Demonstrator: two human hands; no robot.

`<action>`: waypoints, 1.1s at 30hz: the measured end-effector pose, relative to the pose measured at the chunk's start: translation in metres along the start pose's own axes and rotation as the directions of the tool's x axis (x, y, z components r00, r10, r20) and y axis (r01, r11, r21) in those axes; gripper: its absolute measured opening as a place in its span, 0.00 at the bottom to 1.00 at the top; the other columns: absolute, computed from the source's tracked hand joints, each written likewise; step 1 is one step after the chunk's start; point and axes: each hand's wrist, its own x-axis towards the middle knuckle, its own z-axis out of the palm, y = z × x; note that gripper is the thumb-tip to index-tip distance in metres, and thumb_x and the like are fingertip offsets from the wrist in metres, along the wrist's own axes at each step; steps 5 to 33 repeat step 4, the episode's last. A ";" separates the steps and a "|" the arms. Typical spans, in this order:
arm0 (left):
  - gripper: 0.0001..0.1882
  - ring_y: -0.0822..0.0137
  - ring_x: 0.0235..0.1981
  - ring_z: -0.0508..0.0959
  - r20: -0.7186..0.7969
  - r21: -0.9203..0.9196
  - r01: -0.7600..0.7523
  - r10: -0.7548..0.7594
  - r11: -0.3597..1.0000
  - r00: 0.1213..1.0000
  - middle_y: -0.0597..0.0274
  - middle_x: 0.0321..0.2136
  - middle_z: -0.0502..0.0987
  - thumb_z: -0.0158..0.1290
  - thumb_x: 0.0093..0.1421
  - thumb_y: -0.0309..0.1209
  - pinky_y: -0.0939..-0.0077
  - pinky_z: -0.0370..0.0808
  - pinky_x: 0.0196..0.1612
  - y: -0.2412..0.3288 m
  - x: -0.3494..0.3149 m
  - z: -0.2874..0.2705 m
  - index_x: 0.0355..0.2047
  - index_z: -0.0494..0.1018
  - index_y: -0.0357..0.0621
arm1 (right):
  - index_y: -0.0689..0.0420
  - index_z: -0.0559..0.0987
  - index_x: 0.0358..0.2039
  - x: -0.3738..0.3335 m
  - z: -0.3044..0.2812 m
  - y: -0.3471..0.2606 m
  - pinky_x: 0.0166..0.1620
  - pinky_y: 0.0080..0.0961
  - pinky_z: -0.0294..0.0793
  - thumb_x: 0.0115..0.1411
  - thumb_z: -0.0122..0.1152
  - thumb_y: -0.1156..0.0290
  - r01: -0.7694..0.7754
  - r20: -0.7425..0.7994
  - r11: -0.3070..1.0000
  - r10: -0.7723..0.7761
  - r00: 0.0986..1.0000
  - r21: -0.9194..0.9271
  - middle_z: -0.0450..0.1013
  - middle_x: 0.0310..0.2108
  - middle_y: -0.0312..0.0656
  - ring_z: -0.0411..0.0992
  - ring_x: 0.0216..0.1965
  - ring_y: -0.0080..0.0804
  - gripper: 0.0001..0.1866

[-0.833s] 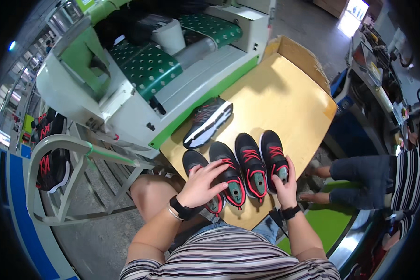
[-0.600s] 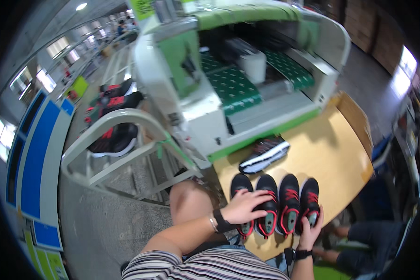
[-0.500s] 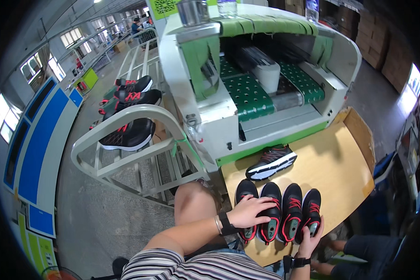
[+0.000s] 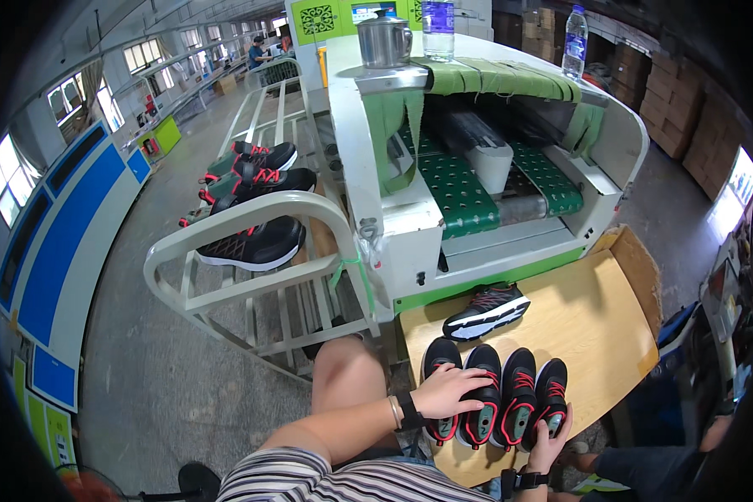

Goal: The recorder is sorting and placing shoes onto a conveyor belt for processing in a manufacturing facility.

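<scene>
Several black sneakers with red laces and red collar trim stand side by side on a wooden tabletop (image 4: 598,335), toes pointing away from me. My left hand (image 4: 452,391) lies across the leftmost sneaker (image 4: 439,355) and its neighbour (image 4: 482,361), fingers stretched out and apart. At the right end, my right hand (image 4: 550,440) grips the heel of the last sneaker (image 4: 551,381), its thumb by the opening. Between them stands another sneaker (image 4: 520,368). Beyond the row, a single sneaker (image 4: 487,312) rests on its side, showing its white-edged sole.
A white machine (image 4: 393,268) with green perforated belts (image 4: 456,188) borders the table's far side. To the left, a metal rack (image 4: 251,209) carries more sneakers (image 4: 263,243). A metal mug (image 4: 383,42) and bottles (image 4: 575,43) top the machine. Cardboard (image 4: 640,268) edges the table's right.
The view has shifted, so the machine and rack appear lower and farther right. Both hands stay at the same sneakers, with no clear movement of the row.
</scene>
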 end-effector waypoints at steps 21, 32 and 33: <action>0.32 0.52 0.65 0.67 0.021 0.014 -0.033 0.032 0.999 0.999 0.57 0.67 0.65 0.53 0.64 0.54 0.43 0.57 0.65 0.001 0.009 -0.001 0.63 0.68 0.52 | 0.60 0.59 0.70 -0.014 -0.026 0.015 0.64 0.31 0.64 0.57 0.62 0.79 0.005 -0.095 0.998 0.002 0.995 0.069 0.64 0.62 0.46 0.66 0.59 0.36 0.41; 0.32 0.52 0.65 0.67 0.021 0.014 -0.033 0.032 0.999 0.999 0.57 0.67 0.65 0.53 0.64 0.54 0.43 0.57 0.65 0.001 0.009 -0.001 0.63 0.68 0.52 | 0.60 0.59 0.70 -0.014 -0.026 0.015 0.64 0.31 0.64 0.57 0.62 0.79 0.005 -0.095 0.998 0.002 0.995 0.069 0.64 0.62 0.46 0.66 0.59 0.36 0.41; 0.32 0.52 0.65 0.67 0.021 0.014 -0.033 0.032 0.999 0.999 0.57 0.67 0.65 0.53 0.64 0.54 0.43 0.57 0.65 0.001 0.009 -0.001 0.63 0.68 0.52 | 0.60 0.59 0.70 -0.014 -0.026 0.015 0.64 0.31 0.64 0.57 0.62 0.79 0.005 -0.095 0.998 0.002 0.995 0.069 0.64 0.62 0.46 0.66 0.59 0.36 0.41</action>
